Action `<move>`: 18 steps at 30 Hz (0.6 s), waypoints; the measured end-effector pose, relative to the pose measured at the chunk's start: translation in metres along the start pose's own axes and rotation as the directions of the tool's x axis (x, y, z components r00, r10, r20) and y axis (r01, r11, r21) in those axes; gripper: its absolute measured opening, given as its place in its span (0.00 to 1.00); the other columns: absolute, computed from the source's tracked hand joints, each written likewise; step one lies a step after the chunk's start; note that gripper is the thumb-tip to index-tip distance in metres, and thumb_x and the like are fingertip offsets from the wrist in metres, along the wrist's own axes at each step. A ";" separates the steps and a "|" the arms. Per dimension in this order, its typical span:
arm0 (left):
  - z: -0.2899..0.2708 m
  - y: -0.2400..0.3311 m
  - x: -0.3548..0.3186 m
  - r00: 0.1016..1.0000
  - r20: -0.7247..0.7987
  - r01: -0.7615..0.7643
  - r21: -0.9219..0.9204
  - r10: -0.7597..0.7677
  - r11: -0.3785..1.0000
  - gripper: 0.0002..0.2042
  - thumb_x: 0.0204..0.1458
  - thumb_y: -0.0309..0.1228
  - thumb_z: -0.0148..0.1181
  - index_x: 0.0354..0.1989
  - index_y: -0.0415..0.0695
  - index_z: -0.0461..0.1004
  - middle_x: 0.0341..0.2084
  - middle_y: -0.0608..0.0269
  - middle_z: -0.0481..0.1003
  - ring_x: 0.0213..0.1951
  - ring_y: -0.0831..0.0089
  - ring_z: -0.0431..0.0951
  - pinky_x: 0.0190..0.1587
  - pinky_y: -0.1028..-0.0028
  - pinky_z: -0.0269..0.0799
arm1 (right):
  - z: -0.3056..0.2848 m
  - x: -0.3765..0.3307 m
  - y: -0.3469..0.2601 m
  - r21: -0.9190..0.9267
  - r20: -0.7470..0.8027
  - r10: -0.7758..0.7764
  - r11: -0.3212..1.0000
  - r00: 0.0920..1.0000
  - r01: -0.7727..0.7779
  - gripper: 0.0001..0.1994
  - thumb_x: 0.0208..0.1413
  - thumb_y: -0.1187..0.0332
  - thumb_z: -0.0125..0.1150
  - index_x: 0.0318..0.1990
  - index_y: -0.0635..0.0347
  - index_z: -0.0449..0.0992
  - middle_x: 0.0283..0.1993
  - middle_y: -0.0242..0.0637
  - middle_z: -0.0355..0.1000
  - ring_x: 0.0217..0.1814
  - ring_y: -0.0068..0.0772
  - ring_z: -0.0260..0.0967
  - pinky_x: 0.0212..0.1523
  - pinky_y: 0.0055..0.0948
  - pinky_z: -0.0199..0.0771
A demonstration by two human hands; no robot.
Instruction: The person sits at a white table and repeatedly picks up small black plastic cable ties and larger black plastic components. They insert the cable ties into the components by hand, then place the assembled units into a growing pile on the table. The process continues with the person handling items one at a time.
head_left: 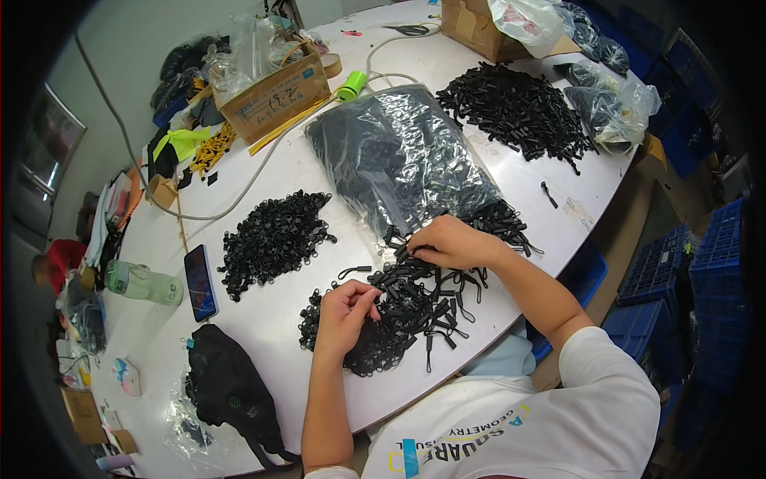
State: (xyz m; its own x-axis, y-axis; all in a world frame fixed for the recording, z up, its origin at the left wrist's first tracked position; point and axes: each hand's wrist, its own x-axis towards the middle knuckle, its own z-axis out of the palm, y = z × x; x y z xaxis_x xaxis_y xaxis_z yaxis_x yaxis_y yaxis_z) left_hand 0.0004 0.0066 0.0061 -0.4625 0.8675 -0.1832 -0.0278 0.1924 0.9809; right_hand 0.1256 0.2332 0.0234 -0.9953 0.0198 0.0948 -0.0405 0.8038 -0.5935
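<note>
A heap of small black plastic cord pulls (419, 299) lies at the near table edge. The left hand (345, 313) pinches one piece between its fingertips, while the right hand (451, 242) closes on another at the heap's far side. Two further black piles, left (271, 235) and far right (515, 108), and a clear bag of black parts (399, 156) suggest much remains unsorted. What each pinch holds is too small to make out.

A large clear plastic bag (399, 156) of black parts lies mid-table. Behind it stand two brown cardboard boxes — one (275, 96) left, one (471, 28) far right. A phone (200, 282) lies left — screen apparently lit, bluish.
</note>
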 end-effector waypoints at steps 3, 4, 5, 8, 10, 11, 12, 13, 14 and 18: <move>0.000 0.001 0.000 1.000 -0.005 -0.004 -0.002 0.004 1.000 0.06 0.55 0.25 0.53 0.32 0.36 0.73 0.15 0.69 0.72 0.18 0.88 0.65 0.22 0.85 0.55 | -0.001 0.000 -0.001 -0.009 -0.027 -0.021 1.000 0.999 0.021 0.07 0.47 0.72 0.56 0.34 0.63 0.76 0.25 0.43 0.73 0.27 0.45 0.71 0.31 0.37 0.69; 0.000 0.001 0.000 1.000 -0.007 -0.005 -0.012 0.004 1.000 0.05 0.55 0.25 0.53 0.32 0.36 0.73 0.15 0.69 0.72 0.18 0.88 0.65 0.22 0.85 0.54 | -0.001 -0.001 0.000 -0.005 -0.034 -0.026 1.000 0.999 0.026 0.07 0.47 0.72 0.56 0.34 0.63 0.76 0.25 0.43 0.73 0.27 0.45 0.71 0.31 0.37 0.69; 0.000 0.000 0.000 1.000 -0.011 -0.005 -0.023 0.005 1.000 0.05 0.55 0.25 0.53 0.32 0.36 0.73 0.15 0.70 0.72 0.18 0.88 0.65 0.22 0.85 0.54 | -0.001 -0.001 0.000 -0.002 -0.040 -0.031 1.000 0.999 0.031 0.07 0.47 0.72 0.56 0.34 0.63 0.76 0.25 0.44 0.73 0.26 0.45 0.71 0.30 0.36 0.69; 0.000 0.000 0.000 1.000 -0.019 0.008 -0.040 -0.008 0.999 0.04 0.55 0.25 0.52 0.33 0.37 0.70 0.15 0.68 0.72 0.18 0.88 0.65 0.22 0.85 0.55 | -0.002 0.000 -0.001 0.021 -0.039 -0.034 0.999 0.999 0.035 0.07 0.47 0.73 0.55 0.34 0.63 0.77 0.24 0.44 0.73 0.23 0.43 0.70 0.28 0.34 0.69; 0.001 -0.003 0.001 0.999 -0.020 -0.038 -0.076 0.037 0.996 0.02 0.56 0.25 0.51 0.33 0.39 0.67 0.16 0.66 0.73 0.14 0.90 0.57 0.17 0.86 0.48 | -0.005 0.000 -0.003 0.083 -0.045 -0.063 0.994 0.997 0.067 0.07 0.47 0.74 0.55 0.34 0.64 0.77 0.24 0.42 0.73 0.22 0.39 0.70 0.26 0.31 0.68; 0.002 -0.004 0.001 0.998 -0.021 -0.062 -0.094 0.060 0.994 0.02 0.56 0.25 0.51 0.33 0.40 0.65 0.17 0.64 0.73 0.12 0.91 0.53 0.14 0.86 0.44 | -0.005 0.000 -0.004 0.113 -0.049 -0.076 0.990 0.996 0.082 0.07 0.47 0.74 0.54 0.34 0.64 0.77 0.24 0.41 0.74 0.21 0.37 0.71 0.25 0.30 0.68; 0.002 -0.004 0.001 0.998 -0.022 -0.063 -0.091 0.061 0.994 0.02 0.56 0.24 0.51 0.33 0.41 0.65 0.17 0.63 0.73 0.12 0.91 0.53 0.14 0.86 0.44 | -0.005 0.000 -0.004 0.149 -0.037 -0.056 0.987 0.998 0.061 0.07 0.48 0.73 0.54 0.33 0.64 0.76 0.24 0.40 0.74 0.23 0.38 0.71 0.27 0.31 0.69; 0.002 -0.004 0.001 0.998 -0.024 -0.065 -0.088 0.063 0.994 0.03 0.56 0.24 0.51 0.33 0.41 0.64 0.17 0.63 0.73 0.12 0.90 0.54 0.14 0.86 0.44 | -0.005 -0.001 -0.004 0.185 -0.024 -0.037 0.982 0.999 0.041 0.07 0.48 0.73 0.54 0.33 0.63 0.76 0.25 0.40 0.74 0.25 0.39 0.72 0.29 0.32 0.69; 0.003 -0.003 0.001 0.998 -0.025 -0.066 -0.086 0.064 0.994 0.03 0.56 0.24 0.51 0.33 0.42 0.63 0.17 0.62 0.73 0.12 0.90 0.54 0.14 0.86 0.44 | -0.005 -0.001 -0.004 0.221 -0.010 -0.017 0.975 1.000 0.019 0.07 0.48 0.72 0.54 0.33 0.63 0.76 0.25 0.39 0.75 0.27 0.39 0.73 0.31 0.33 0.70; 0.001 0.004 -0.001 0.999 -0.047 -0.013 -0.061 0.010 0.998 0.04 0.53 0.22 0.53 0.32 0.39 0.64 0.17 0.64 0.74 0.19 0.86 0.70 0.21 0.86 0.56 | -0.006 0.000 -0.005 0.269 0.006 -0.011 0.963 1.000 0.009 0.08 0.47 0.74 0.53 0.33 0.63 0.76 0.25 0.37 0.75 0.25 0.36 0.72 0.29 0.29 0.69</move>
State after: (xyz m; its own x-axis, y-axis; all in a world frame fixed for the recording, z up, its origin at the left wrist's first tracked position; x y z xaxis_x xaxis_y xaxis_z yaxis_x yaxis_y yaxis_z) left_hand 0.0013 0.0073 0.0103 -0.5042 0.8466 -0.1704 -0.0757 0.1533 0.9853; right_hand 0.1267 0.2329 0.0308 -0.9953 0.0069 0.0965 -0.0719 0.6141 -0.7859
